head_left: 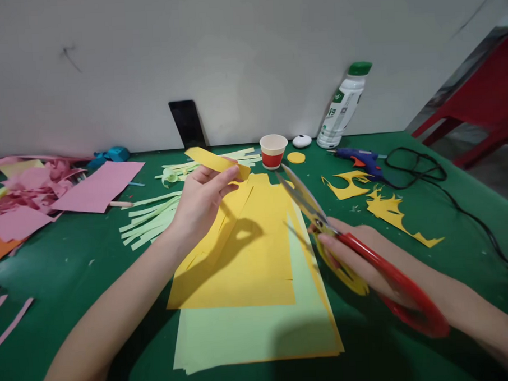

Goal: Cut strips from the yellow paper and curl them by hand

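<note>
My left hand (pixel 204 201) pinches a curved yellow paper strip (pixel 210 160) between thumb and fingers, raised over the paper stack. In my right hand (pixel 361 253) is a pair of scissors (pixel 307 199), red-handled, its blades pointing up and left and slightly apart. A yellow curved piece (pixel 344 273) shows under that hand; I cannot tell whether it is paper or part of the scissors. Beneath both hands lie yellow paper sheets (pixel 257 258) with cut strips on top, over pale green sheets (pixel 252 334).
Pale green strips (pixel 154 217) lie left of the stack. Behind it stand a paper cup (pixel 273 151), a phone (pixel 186 124) and a leaning bottle (pixel 343 111). A glue gun (pixel 360 159) with a black cord, yellow scraps (pixel 392 210) and pink paper (pixel 100 187) lie at the sides.
</note>
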`<state>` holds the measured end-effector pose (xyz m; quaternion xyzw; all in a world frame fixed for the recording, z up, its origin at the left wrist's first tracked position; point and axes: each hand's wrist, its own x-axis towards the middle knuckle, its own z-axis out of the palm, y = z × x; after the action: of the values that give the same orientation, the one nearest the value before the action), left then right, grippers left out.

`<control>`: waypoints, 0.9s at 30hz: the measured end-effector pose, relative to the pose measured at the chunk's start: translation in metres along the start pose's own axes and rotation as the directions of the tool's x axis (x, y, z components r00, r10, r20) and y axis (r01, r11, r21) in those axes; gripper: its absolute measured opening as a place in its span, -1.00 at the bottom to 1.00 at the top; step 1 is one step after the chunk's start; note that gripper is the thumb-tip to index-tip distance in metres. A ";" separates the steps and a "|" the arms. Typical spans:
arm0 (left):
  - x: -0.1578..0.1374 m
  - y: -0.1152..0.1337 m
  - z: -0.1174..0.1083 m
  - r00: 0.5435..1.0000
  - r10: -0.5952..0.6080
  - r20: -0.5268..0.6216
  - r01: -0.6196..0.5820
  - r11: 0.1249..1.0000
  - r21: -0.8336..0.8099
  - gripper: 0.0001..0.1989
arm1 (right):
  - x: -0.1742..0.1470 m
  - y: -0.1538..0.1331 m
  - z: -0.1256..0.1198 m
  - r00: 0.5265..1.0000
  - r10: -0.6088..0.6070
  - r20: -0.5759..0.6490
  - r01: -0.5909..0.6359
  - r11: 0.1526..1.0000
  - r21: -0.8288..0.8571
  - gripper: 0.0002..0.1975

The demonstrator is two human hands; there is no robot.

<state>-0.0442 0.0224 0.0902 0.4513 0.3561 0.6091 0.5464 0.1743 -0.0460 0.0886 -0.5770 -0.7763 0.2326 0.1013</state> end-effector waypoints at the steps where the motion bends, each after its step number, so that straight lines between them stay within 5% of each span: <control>1: 0.000 -0.001 0.000 1.000 -0.006 -0.001 0.006 1.000 0.004 -0.89 | 0.008 0.007 0.002 0.995 0.098 -0.013 -0.098 0.970 -0.222 -0.65; 8: -0.010 -0.003 0.005 0.978 -0.072 0.195 0.068 0.997 0.027 -0.84 | 0.040 0.058 0.024 0.942 0.257 -0.214 -0.331 0.807 -0.489 -0.53; 16: -0.015 -0.012 0.008 0.950 -0.178 0.256 0.182 0.983 0.010 -0.91 | 0.030 0.056 0.009 0.966 0.188 -0.179 -0.254 0.825 -0.505 -0.69; 18: -0.018 -0.014 0.009 0.939 -0.206 0.275 0.208 0.978 0.021 -0.91 | 0.024 0.040 0.003 0.985 0.021 -0.170 -0.079 0.938 -0.337 -0.64; 20: -0.022 -0.014 0.012 0.924 -0.236 0.300 0.230 0.972 0.056 -0.94 | 0.019 0.021 -0.001 0.971 -0.114 -0.209 0.122 0.992 0.025 -0.68; 23: -0.028 -0.014 0.017 0.899 -0.267 0.348 0.225 0.962 0.155 -0.92 | 0.017 -0.007 -0.005 0.971 -0.100 -0.215 0.176 0.914 0.366 -0.70; 27: -0.032 -0.011 0.021 0.890 -0.252 0.379 0.162 0.954 0.253 -0.90 | 0.020 -0.026 -0.012 0.977 -0.065 -0.204 0.174 0.799 0.576 -0.82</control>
<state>-0.0212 -0.0086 0.0817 0.5837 0.3445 0.3977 0.6185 0.1510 -0.0300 0.1089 -0.4845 -0.6885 0.4044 0.3574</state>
